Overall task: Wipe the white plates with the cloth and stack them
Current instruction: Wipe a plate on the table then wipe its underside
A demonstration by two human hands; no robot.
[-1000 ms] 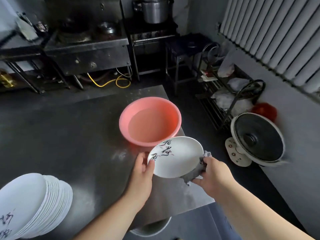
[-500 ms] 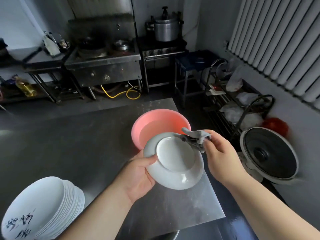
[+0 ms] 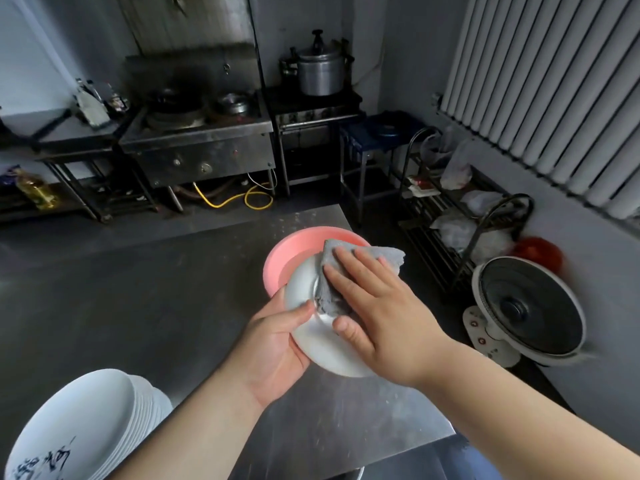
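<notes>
Stack of round white plates point(image 3: 86, 427) sitting near left on grey steel desk point(image 3: 138, 306). Left hand point(image 3: 277, 344) gripping upturned white plate point(image 3: 322, 348) at centre; right hand point(image 3: 377, 306), fingers flat, pressing grey cloth point(image 3: 332, 268) onto it, near round pink plastic basin point(image 3: 294, 247).

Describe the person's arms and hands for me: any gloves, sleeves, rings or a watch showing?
Both are bare. The left hand and right hand wear no gloves, and no rings show on the visible fingers. Both forearms are uncovered up to the frame edge, with no sleeve cuffs in view. Neither wrist shows a watch, band or marking.
</notes>
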